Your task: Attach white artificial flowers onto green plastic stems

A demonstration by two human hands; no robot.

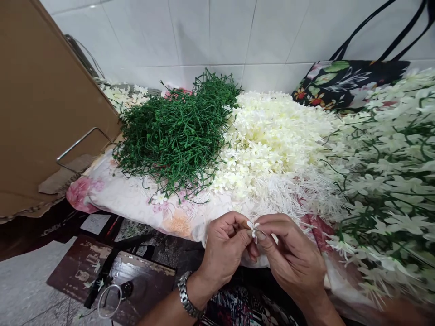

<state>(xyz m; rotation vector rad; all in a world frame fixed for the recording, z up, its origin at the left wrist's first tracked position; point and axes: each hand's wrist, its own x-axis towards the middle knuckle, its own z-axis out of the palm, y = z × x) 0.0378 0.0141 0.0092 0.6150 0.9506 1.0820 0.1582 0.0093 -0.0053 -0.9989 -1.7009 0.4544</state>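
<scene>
Between the fingertips of both hands is a small white artificial flower (253, 226). My left hand (227, 246), with a metal watch on its wrist, pinches it from the left. My right hand (288, 253) pinches it from the right, thumb and forefinger closed. Just beyond the hands lies a heap of loose white flower heads (268, 131). Thin white stamens (292, 190) are spread nearer to me. Left of these sits a tangled pile of green plastic stems (176, 131). White flowers on green stems (401, 185) are massed at the right.
A floral cloth (136, 194) covers the work surface, which meets a white tiled wall (217, 36). A cardboard box (50, 99) stands at the left, and a black floral bag (346, 83) leans at the back right. Below left is a worn brown board (139, 276) carrying a clear ring-like object (109, 301).
</scene>
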